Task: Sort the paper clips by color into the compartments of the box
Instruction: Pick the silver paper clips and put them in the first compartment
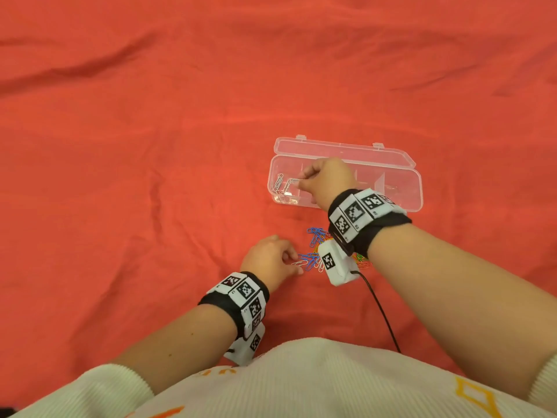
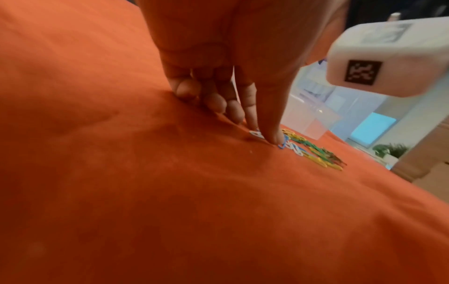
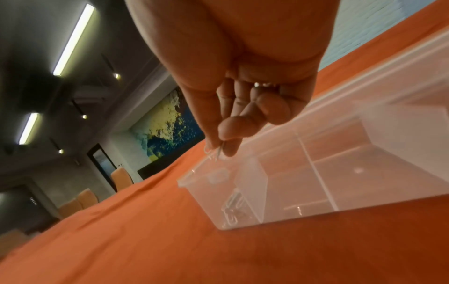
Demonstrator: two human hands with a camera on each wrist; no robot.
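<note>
Your right hand [image 1: 327, 179] pinches a silver clip [image 1: 291, 183] over the box [image 1: 416, 188]'s nine-o'clock compartment, where the silvers collect. Your left hand [image 1: 268, 259] pinches another clip [image 1: 298, 263] at the pile [image 1: 316, 245]'s nine-o'clock edge.

Black wrist bands [image 1: 388, 227] w/ white tag blocks [image 1: 352, 214], white cam boxes [image 1: 334, 263], black cable [image 1: 382, 312]; cream ribbed top [image 1: 301, 384], orange print.

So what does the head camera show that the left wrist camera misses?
Only the head view shows the right hand pinching a silver paper clip over the clear plastic compartment box, with silver clips already in its left end compartment. Only the left wrist view shows the left hand's fingertips touching the clips. Both show the pile of coloured paper clips on the red cloth.
</note>
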